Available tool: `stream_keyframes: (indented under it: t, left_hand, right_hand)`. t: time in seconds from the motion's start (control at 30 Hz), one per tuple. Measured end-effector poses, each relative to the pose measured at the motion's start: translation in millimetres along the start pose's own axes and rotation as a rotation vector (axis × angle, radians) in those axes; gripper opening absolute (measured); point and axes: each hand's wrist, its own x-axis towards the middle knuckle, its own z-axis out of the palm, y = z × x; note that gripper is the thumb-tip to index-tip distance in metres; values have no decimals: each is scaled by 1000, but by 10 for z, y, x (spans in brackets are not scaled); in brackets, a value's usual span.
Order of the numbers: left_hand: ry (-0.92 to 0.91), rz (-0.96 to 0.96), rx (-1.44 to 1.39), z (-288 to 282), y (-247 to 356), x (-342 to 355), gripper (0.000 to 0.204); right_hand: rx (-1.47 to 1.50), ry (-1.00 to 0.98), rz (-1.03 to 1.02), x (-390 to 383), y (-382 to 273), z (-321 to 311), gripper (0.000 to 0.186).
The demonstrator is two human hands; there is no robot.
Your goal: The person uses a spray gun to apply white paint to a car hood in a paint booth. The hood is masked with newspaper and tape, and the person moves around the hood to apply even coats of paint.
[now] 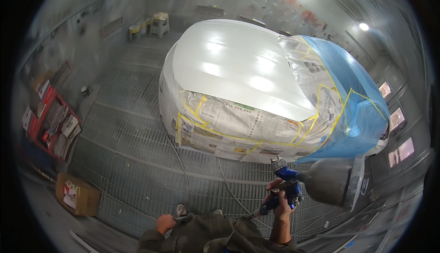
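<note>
My right hand (pixel 283 202) is wrapped round the grip of a blue spray gun (pixel 288 186). The gun's large grey paint cup (pixel 327 182) sticks out to the right, with a pale lid at its far end. Low on the left, by my dark clothing, my left hand (pixel 166 224) is closed; a greyish thing shows at its fingers, too unclear to name. Ahead stands a car with a glossy white hood (pixel 233 65). Newspaper sheets (pixel 238 118) edged with yellow tape cover its near side, and blue plastic film (pixel 362 88) covers the part to the right. The gun is apart from the car.
Thin hoses (pixel 227 184) trail across the grated floor (pixel 133 161). At the left stand a red rack (pixel 50 124) of papers and a cardboard box (pixel 78 195). A small can (pixel 85 90) is near the wall. Farther back are several tins (pixel 134 32) and a step stool (pixel 159 24).
</note>
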Motion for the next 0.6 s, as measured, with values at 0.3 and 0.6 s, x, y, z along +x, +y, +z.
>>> stream_keyframes:
  t: [0.3, 0.6]
  left_hand:
    - [-92, 75, -15, 174, -120, 47, 32]
    - [20, 143, 25, 92, -41, 157, 29]
  right_hand:
    - [2, 183, 12, 130, -231, -208, 39]
    - [-28, 215, 26, -29, -213, -267, 32]
